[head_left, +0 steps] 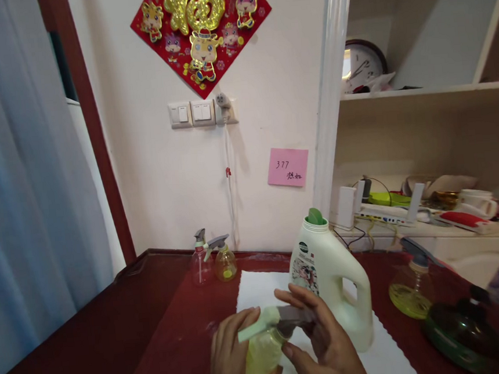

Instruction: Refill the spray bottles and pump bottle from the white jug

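Note:
My left hand (230, 354) is wrapped round the side of a small spray bottle (262, 357) with a pale yellow-green body. At the bottle's top sits a spray head (265, 320), light green at the nozzle and grey behind. The fingers and thumb of my right hand (326, 343) are closed about the grey part of this head and the bottle's neck. Just behind my hands stands a large pale green jug (321, 256) with a handle and a printed label. A green piece (315, 216) pokes out of its mouth.
A white sheet (258, 282) lies under the jug. At the back left stand a pink spray bottle (202, 267) and a yellowish one (226, 264). To the right are another spray bottle (410, 298) with yellow liquid and a dark green bottle (458, 331). A white router (380, 215) sits behind.

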The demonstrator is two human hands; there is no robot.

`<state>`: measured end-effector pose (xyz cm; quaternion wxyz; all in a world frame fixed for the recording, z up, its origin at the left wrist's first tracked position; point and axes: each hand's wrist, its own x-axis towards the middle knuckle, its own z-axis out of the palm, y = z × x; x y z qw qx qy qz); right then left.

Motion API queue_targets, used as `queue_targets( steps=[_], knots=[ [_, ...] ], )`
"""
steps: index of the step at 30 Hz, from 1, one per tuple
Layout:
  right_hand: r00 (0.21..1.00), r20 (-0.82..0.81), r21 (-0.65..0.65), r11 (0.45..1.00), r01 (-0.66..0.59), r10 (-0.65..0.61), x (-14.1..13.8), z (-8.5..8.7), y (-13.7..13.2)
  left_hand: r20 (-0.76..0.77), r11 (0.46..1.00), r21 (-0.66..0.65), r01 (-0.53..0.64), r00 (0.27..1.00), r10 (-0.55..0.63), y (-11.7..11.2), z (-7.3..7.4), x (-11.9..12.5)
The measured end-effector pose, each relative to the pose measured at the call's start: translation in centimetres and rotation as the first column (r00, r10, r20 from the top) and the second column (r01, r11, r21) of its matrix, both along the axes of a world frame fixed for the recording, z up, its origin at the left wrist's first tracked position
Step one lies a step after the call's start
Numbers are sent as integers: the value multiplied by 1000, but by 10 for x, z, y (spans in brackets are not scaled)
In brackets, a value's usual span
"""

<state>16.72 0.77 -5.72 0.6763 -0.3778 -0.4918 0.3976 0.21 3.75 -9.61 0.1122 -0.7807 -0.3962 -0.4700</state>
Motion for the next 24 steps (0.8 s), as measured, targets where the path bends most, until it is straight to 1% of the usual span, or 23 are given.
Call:
queue_targets(
  steps=[3,5,6,8,11,13,16,19,24],
  knots=[
    [993,63,-19,995,102,-101,-2,-4,2,69,999,-24,-22,997,24,-1,-4,3],
    [979,110,-39,984,174,-169,-2,-5,3,52,999,-23,-25,998,26,-1,-5,3],
    [976,118,-44,981,191,-185,-3,-5,3,32,999,-21,-24,999,25,-1,-5,2],
    [974,121,-21,981,194,-190,-4,-4,2,6,999,-30,-33,999,33,-2,-4,0],
    [968,162,83,980,180,-192,-4,-3,-1,-21,997,-67,-31,999,30,-2,-2,-4],
    [959,210,143,977,161,-189,-1,-2,-2,-38,995,-92,-27,999,24,-3,0,-4],
    [933,314,192,975,117,-174,6,-1,-1,-30,994,-105,-10,1000,7,-5,2,-3],
    [894,395,228,965,128,-211,11,8,-1,-24,993,-120,13,1000,-16,-5,3,-2],
    [841,404,316,918,240,-360,16,37,-13,50,980,-199,11,999,-1,0,2,-5]
  ],
)
